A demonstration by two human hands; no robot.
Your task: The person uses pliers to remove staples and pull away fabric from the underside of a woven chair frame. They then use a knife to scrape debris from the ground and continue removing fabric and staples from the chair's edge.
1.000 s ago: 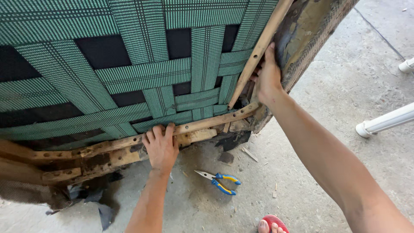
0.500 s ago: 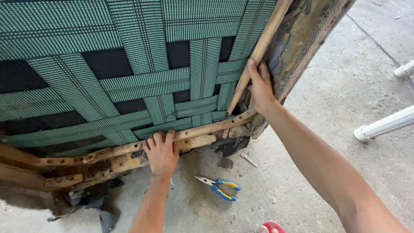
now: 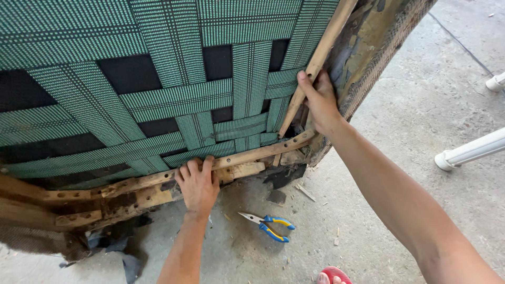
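Cut off & hidden bits

Your webbed furniture frame (image 3: 173,100) is running off the top & left edges; your right hand (image 3: 321,102) is hiding its fingertips behind the side rail (image 3: 310,73), your left hand (image 3: 198,185) curling its tips over the bottom rail (image 3: 131,184); a red sandal (image 3: 332,275) is getting clipped at the bottom edge.

Bare forearms, red sandal (image 3: 332,275)
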